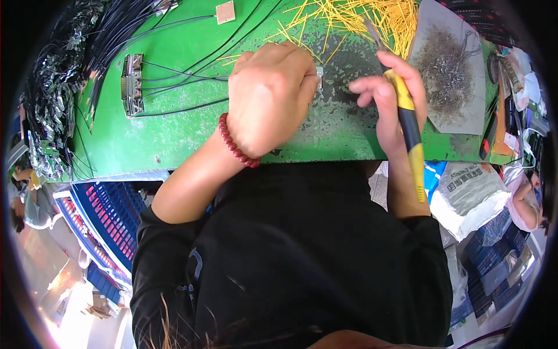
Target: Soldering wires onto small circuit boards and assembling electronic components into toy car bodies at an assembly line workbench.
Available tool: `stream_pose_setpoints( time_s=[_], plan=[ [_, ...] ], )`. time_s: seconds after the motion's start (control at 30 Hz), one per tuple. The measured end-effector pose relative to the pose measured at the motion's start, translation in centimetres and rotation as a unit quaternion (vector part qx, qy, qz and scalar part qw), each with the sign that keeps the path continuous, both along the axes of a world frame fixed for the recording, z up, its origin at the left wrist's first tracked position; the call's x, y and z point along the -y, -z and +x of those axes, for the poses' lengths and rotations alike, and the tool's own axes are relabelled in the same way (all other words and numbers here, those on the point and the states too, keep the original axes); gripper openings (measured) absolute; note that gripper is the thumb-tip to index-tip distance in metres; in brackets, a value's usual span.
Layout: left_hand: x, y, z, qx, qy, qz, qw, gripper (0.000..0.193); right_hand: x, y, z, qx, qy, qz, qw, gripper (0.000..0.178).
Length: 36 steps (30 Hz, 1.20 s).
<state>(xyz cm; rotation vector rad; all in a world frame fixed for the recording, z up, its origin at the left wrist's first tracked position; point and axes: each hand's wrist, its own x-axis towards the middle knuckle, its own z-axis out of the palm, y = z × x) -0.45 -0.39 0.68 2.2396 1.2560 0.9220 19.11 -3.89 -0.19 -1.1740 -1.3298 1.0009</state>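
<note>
Green paint, worn through to dark patches, covers the tabletop [180,136]. Beyond its near edge, blue crates [113,218] stand to the left and a white sack [468,212] to the right; other people show at both sides of the room. A grey sheet [459,123] lies near the tabletop's right edge, strewn with dark debris. Shiny black strips [52,96] heap along the left edge, beside black cables [125,23] at the far left corner. Yellow tubes [401,32] pile at the far edge. Mid-table, the left hand [270,96] is curled over thin wires; I cannot tell its grip, the fingertips being hidden. Nearer the right edge, the right hand [395,96] holds a yellow-and-black tool [411,125], tip toward the far edge, thumb and forefinger apart. Left of the wires sits a metal block [133,86]; a tan square [225,12] lies by the far edge.
</note>
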Motion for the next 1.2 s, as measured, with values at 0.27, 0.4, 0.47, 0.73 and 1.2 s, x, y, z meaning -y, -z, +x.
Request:
stream_pose_setpoints(
  time_s=[0.27,0.4,0.47,0.73,1.2],
  plan=[
    [-0.4,1.0,0.3,-0.088,0.012,0.015,0.996,0.009,2.3,0.5,2.4,0.000,0.071,-0.031,0.997,0.054],
    [-0.6,1.2,0.2,-0.081,0.023,-0.003,0.996,0.008,2.5,1.8,2.5,-0.070,0.065,-0.020,0.995,0.028],
    [-0.6,1.2,0.3,-0.076,0.025,-0.003,0.997,0.008,2.4,2.3,3.0,-0.052,0.053,-0.018,0.997,0.028],
    [-0.8,1.3,0.2,-0.063,0.029,-0.007,0.998,0.008,2.2,2.4,2.7,-0.029,0.014,-0.013,0.999,0.025],
    [-1.0,1.1,0.2,-0.069,0.031,-0.002,0.997,0.008,2.2,2.8,2.9,-0.060,0.041,0.006,0.997,0.020]
  ],
)
